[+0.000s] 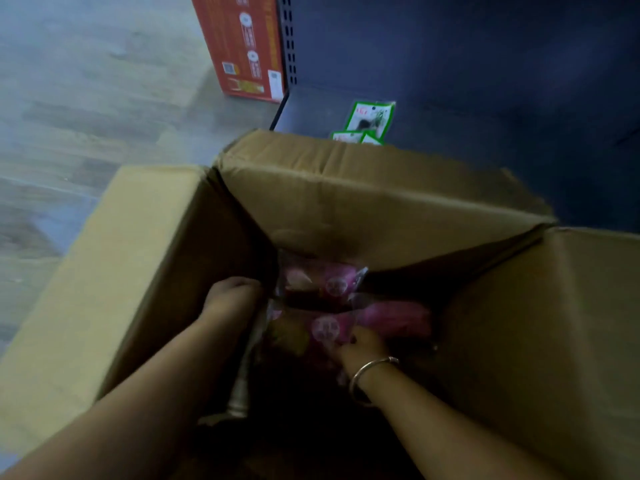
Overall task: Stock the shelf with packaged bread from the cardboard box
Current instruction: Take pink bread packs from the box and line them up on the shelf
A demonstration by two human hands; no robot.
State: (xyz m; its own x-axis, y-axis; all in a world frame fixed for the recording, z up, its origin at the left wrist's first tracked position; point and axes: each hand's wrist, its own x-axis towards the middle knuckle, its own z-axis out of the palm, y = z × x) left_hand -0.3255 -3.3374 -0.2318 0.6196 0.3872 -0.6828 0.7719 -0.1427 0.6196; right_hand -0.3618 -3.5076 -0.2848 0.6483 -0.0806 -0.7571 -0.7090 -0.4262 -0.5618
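Observation:
A large open cardboard box (346,202) fills the middle of the view, its flaps spread outward. Deep inside lie pink bread packages (322,282), one above another (391,317). My left hand (232,299) reaches down along the left inner wall, its fingers beside the upper package; its grip is hidden. My right hand (360,344), with a metal bangle on the wrist, is closed on the lower pink package. The dark blue shelf (467,98) stands behind the box.
Green snack packets (370,116) lie on the bottom shelf board just beyond the box's far flap. An orange carton (249,46) stands on the floor left of the shelf upright. Wood-pattern floor (86,98) stretches to the left.

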